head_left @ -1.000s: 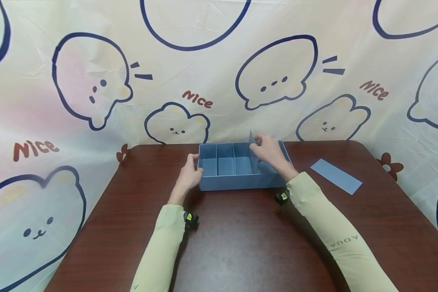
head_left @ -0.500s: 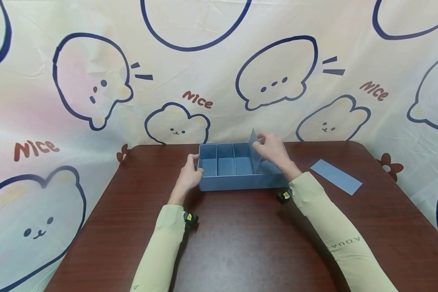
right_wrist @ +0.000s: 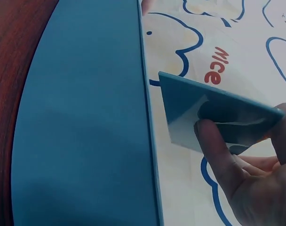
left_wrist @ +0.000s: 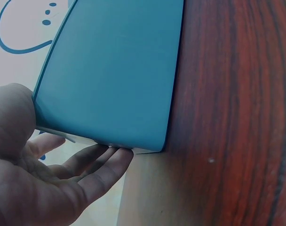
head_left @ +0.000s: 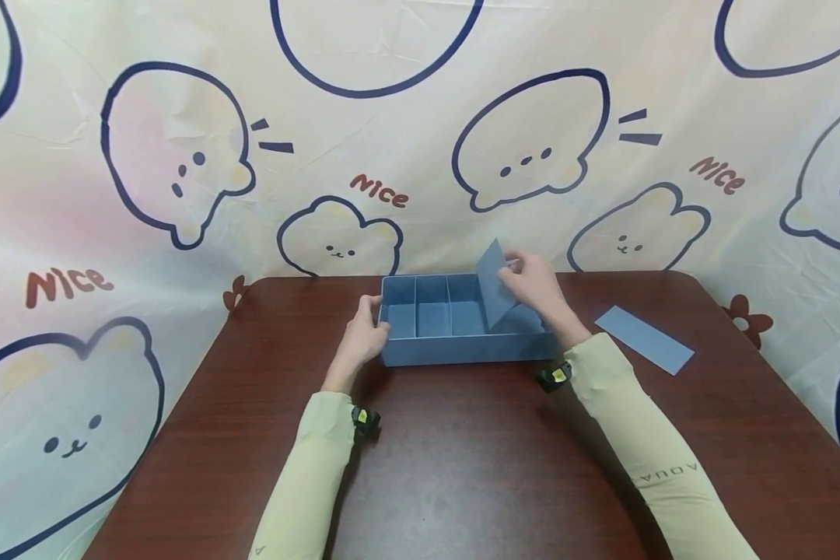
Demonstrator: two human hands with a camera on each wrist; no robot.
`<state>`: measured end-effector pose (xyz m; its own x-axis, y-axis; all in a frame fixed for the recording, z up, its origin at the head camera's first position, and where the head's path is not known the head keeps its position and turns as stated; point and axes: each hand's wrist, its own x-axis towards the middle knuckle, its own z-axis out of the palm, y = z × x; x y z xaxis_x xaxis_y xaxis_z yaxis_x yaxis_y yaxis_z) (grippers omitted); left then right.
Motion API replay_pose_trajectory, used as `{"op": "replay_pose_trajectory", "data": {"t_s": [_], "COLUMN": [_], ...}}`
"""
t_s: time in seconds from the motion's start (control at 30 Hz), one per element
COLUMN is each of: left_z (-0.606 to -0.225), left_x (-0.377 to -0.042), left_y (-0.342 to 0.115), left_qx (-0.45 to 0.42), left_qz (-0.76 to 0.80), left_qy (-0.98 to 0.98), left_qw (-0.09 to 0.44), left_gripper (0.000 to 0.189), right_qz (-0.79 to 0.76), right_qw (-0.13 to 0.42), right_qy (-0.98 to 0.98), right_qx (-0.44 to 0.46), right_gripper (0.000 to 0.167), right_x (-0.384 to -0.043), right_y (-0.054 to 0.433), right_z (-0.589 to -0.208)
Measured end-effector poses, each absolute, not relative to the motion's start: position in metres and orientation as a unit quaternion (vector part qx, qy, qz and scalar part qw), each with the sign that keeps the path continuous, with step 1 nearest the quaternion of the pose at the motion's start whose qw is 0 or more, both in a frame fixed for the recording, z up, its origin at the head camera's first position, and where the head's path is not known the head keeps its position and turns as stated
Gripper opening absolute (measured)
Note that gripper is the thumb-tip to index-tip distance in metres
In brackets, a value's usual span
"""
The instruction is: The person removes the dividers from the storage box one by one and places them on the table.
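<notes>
A long blue box (head_left: 455, 351), open at the top, stands near the table's far edge, its left part split by upright partitions. My left hand (head_left: 362, 336) holds its left end; in the left wrist view the thumb is at the rim and the fingertips lie against the end wall. Between thumb and fingers, my right hand (head_left: 536, 285) pinches a thin blue divider panel (head_left: 495, 286). That panel is tilted, its lower corner still within the box outline in the head view. The right wrist view shows the divider (right_wrist: 183, 106) beyond the box's long wall (right_wrist: 86, 108).
Another flat blue panel (head_left: 645, 340) lies on the brown wooden table (head_left: 448, 459), right of the box. Behind the table hangs a pale cloth (head_left: 420, 155) printed with cartoon bears. Each wrist wears a small black camera.
My right hand has moved right and a little up with the divider, which has risen and tilted from nearly upright. The left hand and the box have stayed put.
</notes>
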<state>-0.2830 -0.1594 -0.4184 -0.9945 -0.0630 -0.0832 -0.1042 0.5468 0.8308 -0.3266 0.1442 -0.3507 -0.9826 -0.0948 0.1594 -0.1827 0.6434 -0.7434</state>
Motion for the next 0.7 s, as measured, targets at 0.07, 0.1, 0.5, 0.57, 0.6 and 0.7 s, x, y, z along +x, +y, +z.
{"op": "replay_pose_trajectory", "data": {"t_s": [0.07,0.1,0.5,0.57,0.6,0.7], "left_z": [-0.418,-0.418,-0.417,-0.417,-0.417,-0.418], "left_x": [-0.283,-0.283,-0.281,-0.281,-0.281,-0.282], "left_y": [-0.16,-0.16,-0.159,-0.159,-0.159,-0.16], "left_qx": [-0.048,-0.049,-0.048,-0.048,-0.048,-0.047], "left_qz": [0.473,0.473,0.473,0.473,0.473,0.472], "left_qy": [0.879,0.88,0.879,0.879,0.879,0.88], "left_qw": [0.024,0.024,0.026,0.025,0.025,0.023], "left_gripper": [0.056,0.056,0.057,0.057,0.056,0.056], "right_qz": [0.417,0.418,0.426,0.422,0.42,0.405], "right_qw": [0.059,0.062,0.071,0.072,0.072,0.073], "right_qy": [-0.904,-0.903,-0.895,-0.896,-0.897,-0.903], "right_qx": [0.075,0.075,0.112,0.117,0.119,0.123], "right_gripper": [0.048,0.048,0.046,0.046,0.046,0.045], "right_x": [-0.326,-0.326,-0.319,-0.318,-0.317,-0.315], "right_y": [0.146,0.147,0.155,0.157,0.158,0.161], "right_z": [-0.351,-0.352,-0.353,-0.353,-0.352,-0.351]}}
